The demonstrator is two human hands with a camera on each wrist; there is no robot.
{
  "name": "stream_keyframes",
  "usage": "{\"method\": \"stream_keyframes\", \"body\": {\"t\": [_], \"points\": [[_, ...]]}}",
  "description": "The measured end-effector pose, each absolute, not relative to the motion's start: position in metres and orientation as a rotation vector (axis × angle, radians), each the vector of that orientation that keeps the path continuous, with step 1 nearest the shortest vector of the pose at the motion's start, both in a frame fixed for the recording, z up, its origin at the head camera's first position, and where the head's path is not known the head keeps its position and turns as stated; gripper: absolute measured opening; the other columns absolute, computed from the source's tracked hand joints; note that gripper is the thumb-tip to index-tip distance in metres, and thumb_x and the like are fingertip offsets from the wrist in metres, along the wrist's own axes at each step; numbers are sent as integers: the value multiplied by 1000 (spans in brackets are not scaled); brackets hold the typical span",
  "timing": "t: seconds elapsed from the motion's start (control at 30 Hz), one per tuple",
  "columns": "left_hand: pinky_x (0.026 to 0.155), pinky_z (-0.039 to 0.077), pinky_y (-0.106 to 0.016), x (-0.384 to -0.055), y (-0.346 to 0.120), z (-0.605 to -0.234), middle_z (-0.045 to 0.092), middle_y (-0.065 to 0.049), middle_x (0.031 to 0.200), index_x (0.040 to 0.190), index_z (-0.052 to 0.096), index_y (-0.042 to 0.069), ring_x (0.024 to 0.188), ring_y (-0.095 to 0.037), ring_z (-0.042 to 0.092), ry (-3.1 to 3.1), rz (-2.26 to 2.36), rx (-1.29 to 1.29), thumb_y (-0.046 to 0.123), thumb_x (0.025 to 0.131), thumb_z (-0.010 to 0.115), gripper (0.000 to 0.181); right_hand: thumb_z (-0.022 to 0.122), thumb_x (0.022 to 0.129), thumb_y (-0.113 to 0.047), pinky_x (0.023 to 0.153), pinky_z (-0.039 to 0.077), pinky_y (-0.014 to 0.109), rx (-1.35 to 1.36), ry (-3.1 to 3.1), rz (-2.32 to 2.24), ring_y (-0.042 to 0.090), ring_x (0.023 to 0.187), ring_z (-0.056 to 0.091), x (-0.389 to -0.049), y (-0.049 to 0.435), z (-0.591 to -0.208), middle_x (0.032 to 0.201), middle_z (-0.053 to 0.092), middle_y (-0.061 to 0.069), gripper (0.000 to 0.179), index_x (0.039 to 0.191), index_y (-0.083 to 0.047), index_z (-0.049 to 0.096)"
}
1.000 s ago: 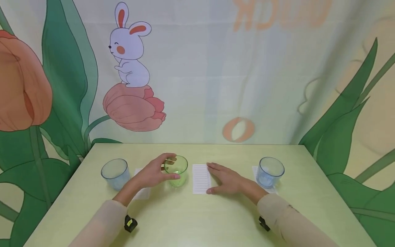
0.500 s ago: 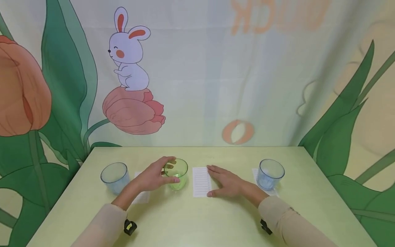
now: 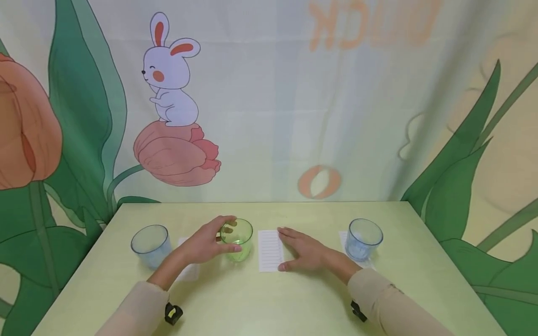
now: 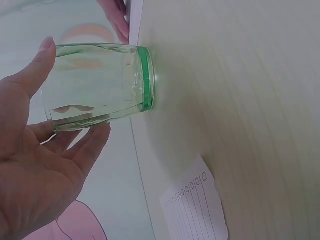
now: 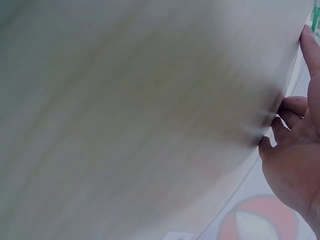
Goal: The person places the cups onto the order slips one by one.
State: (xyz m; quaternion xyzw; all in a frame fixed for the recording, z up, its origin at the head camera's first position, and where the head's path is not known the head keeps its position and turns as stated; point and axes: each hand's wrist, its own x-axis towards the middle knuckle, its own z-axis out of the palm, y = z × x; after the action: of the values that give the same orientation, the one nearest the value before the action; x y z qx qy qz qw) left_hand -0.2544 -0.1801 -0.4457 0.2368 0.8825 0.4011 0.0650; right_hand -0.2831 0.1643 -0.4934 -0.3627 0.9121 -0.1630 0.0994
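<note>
Green cup (image 3: 244,241) held left of middle paper (image 3: 268,254); work judged partly done.
Left hand (image 3: 205,245) clamped on green cup; right hand (image 3: 306,250), thumb and fingers apart, touches middle paper. Right blue cup (image 3: 364,241) stands on right paper (image 3: 370,265); left blue cup (image 3: 150,245) stands beside left paper (image 3: 187,273). Pale desk (image 3: 269,305), printed curtain (image 3: 260,116) behind.
</note>
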Motion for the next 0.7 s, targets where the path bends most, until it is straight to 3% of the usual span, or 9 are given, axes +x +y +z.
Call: {"method": "stream_keyframes", "body": {"t": [0.7], "points": [[107, 52, -56, -252, -179, -445, 51, -16, 154, 160, 38, 1, 135, -36, 55, 2691, 1174, 706, 43, 93, 83, 91, 77, 92, -59, 128, 23, 53, -1045, 2704, -509, 38, 160, 21, -282, 162, -494, 174, 24, 16, 105, 163, 3, 32]]}}
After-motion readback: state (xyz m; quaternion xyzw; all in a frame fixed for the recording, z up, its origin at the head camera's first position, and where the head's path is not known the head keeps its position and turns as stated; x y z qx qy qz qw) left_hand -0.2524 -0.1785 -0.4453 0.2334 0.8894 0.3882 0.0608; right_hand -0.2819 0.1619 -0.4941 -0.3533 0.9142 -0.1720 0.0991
